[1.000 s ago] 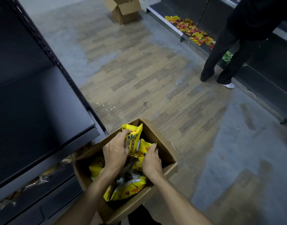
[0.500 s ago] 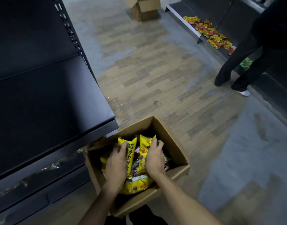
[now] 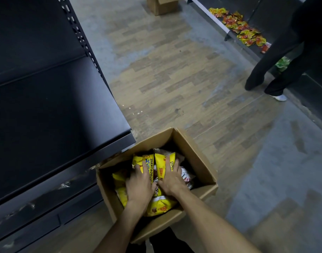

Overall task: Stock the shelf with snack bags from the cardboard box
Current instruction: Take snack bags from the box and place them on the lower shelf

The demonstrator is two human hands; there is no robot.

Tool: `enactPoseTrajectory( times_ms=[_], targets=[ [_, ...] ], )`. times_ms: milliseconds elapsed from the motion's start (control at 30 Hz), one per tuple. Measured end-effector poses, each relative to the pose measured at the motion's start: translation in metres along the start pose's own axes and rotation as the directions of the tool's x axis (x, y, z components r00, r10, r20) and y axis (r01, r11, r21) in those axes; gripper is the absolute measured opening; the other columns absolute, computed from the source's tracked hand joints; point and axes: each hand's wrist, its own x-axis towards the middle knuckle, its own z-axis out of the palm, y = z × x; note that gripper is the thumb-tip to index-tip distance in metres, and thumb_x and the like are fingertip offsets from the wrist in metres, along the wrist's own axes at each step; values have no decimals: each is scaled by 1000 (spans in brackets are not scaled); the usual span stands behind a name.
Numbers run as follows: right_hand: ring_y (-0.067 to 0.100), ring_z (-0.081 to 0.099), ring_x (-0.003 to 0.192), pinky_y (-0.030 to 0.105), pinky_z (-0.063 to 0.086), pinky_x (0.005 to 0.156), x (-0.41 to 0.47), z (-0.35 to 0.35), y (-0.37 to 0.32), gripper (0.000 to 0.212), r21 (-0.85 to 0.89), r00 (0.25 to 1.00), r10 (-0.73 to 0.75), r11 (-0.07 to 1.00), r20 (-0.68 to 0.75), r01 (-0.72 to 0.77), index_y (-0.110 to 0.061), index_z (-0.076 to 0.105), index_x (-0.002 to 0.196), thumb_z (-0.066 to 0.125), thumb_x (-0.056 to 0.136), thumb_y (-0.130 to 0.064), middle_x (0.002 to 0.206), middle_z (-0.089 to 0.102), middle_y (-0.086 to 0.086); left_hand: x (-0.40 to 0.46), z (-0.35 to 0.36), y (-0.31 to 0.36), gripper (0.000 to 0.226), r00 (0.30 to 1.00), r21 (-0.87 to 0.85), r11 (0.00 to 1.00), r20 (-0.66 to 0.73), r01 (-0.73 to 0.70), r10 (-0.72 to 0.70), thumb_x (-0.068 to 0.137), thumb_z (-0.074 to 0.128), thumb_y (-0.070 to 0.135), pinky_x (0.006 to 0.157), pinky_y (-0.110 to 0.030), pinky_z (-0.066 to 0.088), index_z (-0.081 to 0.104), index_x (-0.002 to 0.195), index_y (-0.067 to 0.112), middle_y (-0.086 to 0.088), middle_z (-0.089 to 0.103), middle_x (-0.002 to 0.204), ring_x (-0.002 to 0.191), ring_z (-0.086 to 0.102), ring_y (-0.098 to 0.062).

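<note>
- Open brown cardboard box [image 3: 196, 157] on floor, just beside bare black metal shelf [image 3: 52, 114]: short carry.
- Inside box, left hand [image 3: 139, 185] and right hand [image 3: 172, 179], each grip curled round an upright yellow plastic snack bag [image 3: 144, 161], gathering several for one lift.

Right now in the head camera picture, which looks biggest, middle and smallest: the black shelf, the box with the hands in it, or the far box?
1. black shelf
2. cardboard box, though it is nearest
3. far box, cut off and farther away, so unsure
</note>
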Motion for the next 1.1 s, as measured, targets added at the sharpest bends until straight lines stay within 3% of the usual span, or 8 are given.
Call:
enactPoseTrajectory(
  times_ms=[67, 200, 300, 433, 667, 867, 1000, 1100],
  targets=[
    [42, 4, 147, 46, 21, 117, 1, 3, -2, 102, -3, 999, -29, 1000, -43, 29, -21, -16, 154, 64, 91, -30, 160, -12, 20, 7, -9, 2, 81, 998, -37, 999, 59, 28, -26, 81, 68, 53, 73, -34, 52, 27, 143, 21, -6, 44, 128, 102, 61, -25],
    [39, 25, 138, 44, 38, 106, -6, 3, -5, 90, -7, 984, -43, 999, -173, 43, -19, -3, 156, 60, 92, -15, 155, 9, 19, 13, -24, -7, 66, 997, -136, 991, 78, 7, 3, 81, 72, 32, 73, -37, 53, 35, 136, 27, -5, 48, 120, 99, 62, -28],
    [35, 39, 125, 41, 45, 93, -11, -11, -5, 79, -9, 969, -65, 998, -240, 64, -18, 11, 154, 60, 92, -22, 142, 31, 16, 5, -28, -16, 72, 996, -173, 983, 51, -62, 72, 82, 69, 28, 75, -36, 52, 31, 143, 32, -4, 52, 120, 101, 62, -27],
    [34, 46, 120, 43, 46, 89, -24, -29, -5, 68, -7, 951, -110, 994, -290, 113, -16, 25, 147, 61, 92, -33, 132, 43, 14, -15, -35, -21, 76, 997, -230, 970, -29, -80, 75, 80, 71, 31, 76, -35, 53, 30, 144, 32, -1, 57, 118, 102, 62, -23],
    [31, 53, 116, 41, 47, 89, -64, -48, -12, 68, 24, 922, -169, 982, -348, 189, -20, 28, 147, 61, 91, -37, 128, 49, 9, -44, -60, -28, 77, 990, -283, 953, -121, -108, 76, 78, 68, 31, 80, -36, 53, 34, 147, 29, 2, 55, 125, 108, 59, -23],
    [32, 57, 109, 39, 46, 82, -105, -48, -19, 65, 6, 885, -226, 968, -406, 250, -19, 30, 147, 60, 91, -34, 124, 53, 9, -78, -71, -44, 74, 971, -384, 906, -219, -176, 96, 73, 68, 27, 75, -36, 50, 42, 142, 25, -1, 56, 114, 101, 60, -27],
    [34, 57, 109, 42, 48, 81, -141, -40, -35, 66, -27, 859, -255, 962, -444, 272, -20, 29, 147, 60, 90, -30, 126, 51, 10, -110, -79, -64, 74, 965, -353, 921, -249, -168, 80, 81, 66, 28, 89, -34, 47, 31, 146, 28, -2, 50, 133, 119, 52, -23],
    [34, 57, 110, 42, 48, 82, -178, -28, -53, 64, -55, 836, -289, 953, -467, 299, -19, 29, 147, 60, 91, -28, 126, 51, 10, -146, -85, -91, 75, 950, -331, 926, -303, -179, 76, 82, 65, 35, 85, -35, 48, 29, 148, 33, -1, 55, 134, 119, 54, -26]
  ],
)
